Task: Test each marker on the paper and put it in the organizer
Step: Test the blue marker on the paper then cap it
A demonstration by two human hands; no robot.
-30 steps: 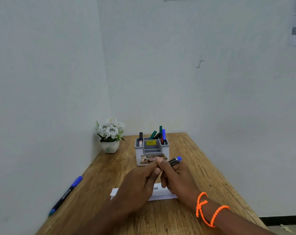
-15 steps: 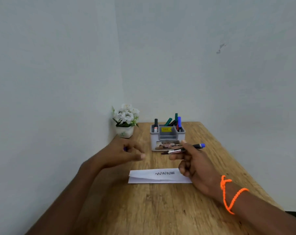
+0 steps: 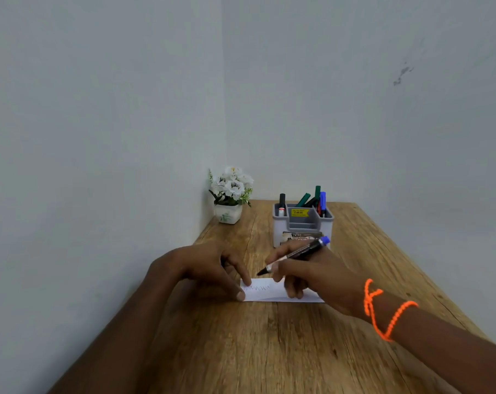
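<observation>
A small white paper (image 3: pixel 265 294) with zigzag scribbles lies on the wooden table (image 3: pixel 269 351). My right hand (image 3: pixel 320 277) grips an uncapped black marker with a blue end (image 3: pixel 300 253), its tip pointing left just above the paper's far edge. My left hand (image 3: pixel 209 265) presses the paper's left end with forefinger and thumb. A dark bit that looks like the marker's cap (image 3: pixel 222 263) shows among its other curled fingers. Behind the hands stands the grey organizer (image 3: pixel 303 224), holding several markers: black, green, blue and red.
A white pot of white flowers (image 3: pixel 230 213) stands in the back left corner against the walls. Walls close the table in on the left and at the back. The table's right edge runs diagonally on the right. An orange cord circles my right wrist.
The hands pulled apart, taking the cap off the marker. My left hand came down onto the paper's left end. My right hand lowered the marker's tip to the paper. The view shifted.
</observation>
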